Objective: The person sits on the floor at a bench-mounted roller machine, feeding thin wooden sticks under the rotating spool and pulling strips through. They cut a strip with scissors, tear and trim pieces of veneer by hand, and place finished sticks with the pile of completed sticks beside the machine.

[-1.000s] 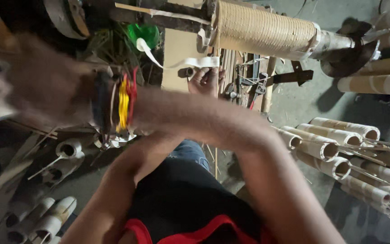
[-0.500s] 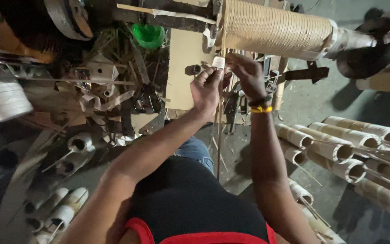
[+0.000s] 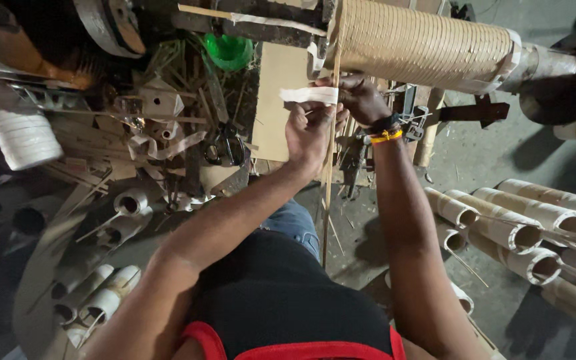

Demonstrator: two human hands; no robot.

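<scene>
A thin cane strip [image 3: 330, 167] runs down from a large roll wound with cane [image 3: 421, 43] at the top. My left hand [image 3: 311, 130] and my right hand [image 3: 361, 100] are both up at the strip, just under the roll. Between them they hold a short piece of white tape [image 3: 309, 95] stretched across the strip. My right wrist carries a dark band and a yellow band [image 3: 387, 135].
Cluttered bench at left with scissors [image 3: 225, 150], a green tape roll [image 3: 229, 52], a big white roll [image 3: 15, 130] and scraps. Cane-wrapped tubes [image 3: 521, 220] lie on the floor at right, more tubes [image 3: 101, 300] at lower left.
My right arm swung from far left across to the roll. Both hands rose to the cane strip and now hold a white tape piece across it.
</scene>
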